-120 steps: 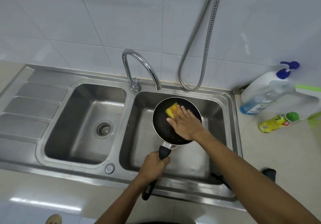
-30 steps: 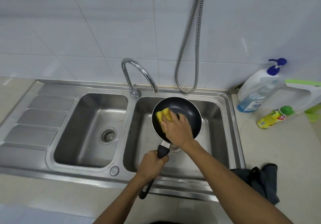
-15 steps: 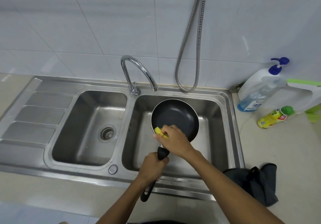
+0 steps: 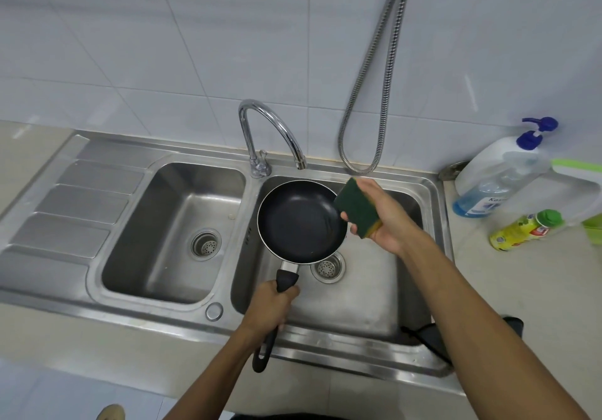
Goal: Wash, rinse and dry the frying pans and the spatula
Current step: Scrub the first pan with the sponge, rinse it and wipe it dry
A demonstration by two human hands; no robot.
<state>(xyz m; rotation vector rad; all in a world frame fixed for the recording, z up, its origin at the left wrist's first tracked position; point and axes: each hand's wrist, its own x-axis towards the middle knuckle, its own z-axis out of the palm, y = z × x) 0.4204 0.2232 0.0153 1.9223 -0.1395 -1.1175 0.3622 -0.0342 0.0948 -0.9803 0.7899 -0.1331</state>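
Observation:
A small black frying pan [image 4: 301,222] is held level over the right basin [image 4: 365,305] of a steel double sink. My left hand [image 4: 268,310] grips its black handle near the basin's front edge. My right hand [image 4: 386,217] holds a sponge [image 4: 357,207] just right of the pan's rim, its green scouring side facing up and a yellow edge showing below. The sponge is clear of the pan's inside. No spatula or second pan is visible.
The curved tap [image 4: 270,132] ends above the pan's far rim; a metal hose [image 4: 374,93] hangs on the tiled wall. The left basin [image 4: 169,234] holds nothing. Soap bottles [image 4: 495,175], a yellow bottle [image 4: 524,230] and a dark cloth [image 4: 508,325] lie on the right counter.
My right hand has lifted the sponge off the pan's near rim and carried it to the right, turning its green side up. The left hand keeps its grip on the handle.

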